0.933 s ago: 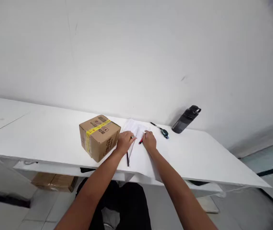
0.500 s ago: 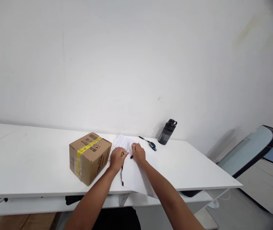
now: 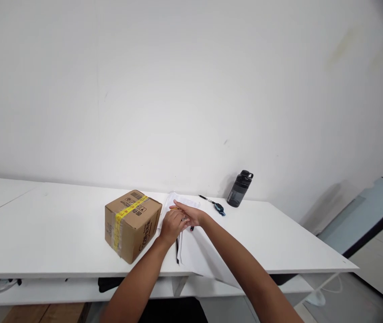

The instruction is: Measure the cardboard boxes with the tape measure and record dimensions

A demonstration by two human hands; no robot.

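Observation:
My left hand (image 3: 171, 226) is closed over the white paper (image 3: 196, 251), round a slim yellow-orange object (image 3: 175, 208) that it mostly hides. Against it lies my right hand (image 3: 190, 214), one digit stretched out to the left across the top and the others curled near the left hand's fingertips. What these fingers hold, if anything, is hidden. Just below the right hand shows the small red-and-black end (image 3: 192, 228) of some object; I cannot tell whether the hand touches it. A thin dark strip (image 3: 177, 252) runs along the paper's left edge.
A taped cardboard box (image 3: 132, 229) stands left of the hands on the white table (image 3: 60, 224). Behind the paper, to the right, lie a black pen (image 3: 205, 198) and a dark teal gadget (image 3: 219, 207). A dark water bottle (image 3: 240, 188) stands near the wall.
My hands, apart half a second ago, now meet, the right lying against the left. The yellow object is more covered. The view has shifted slightly.

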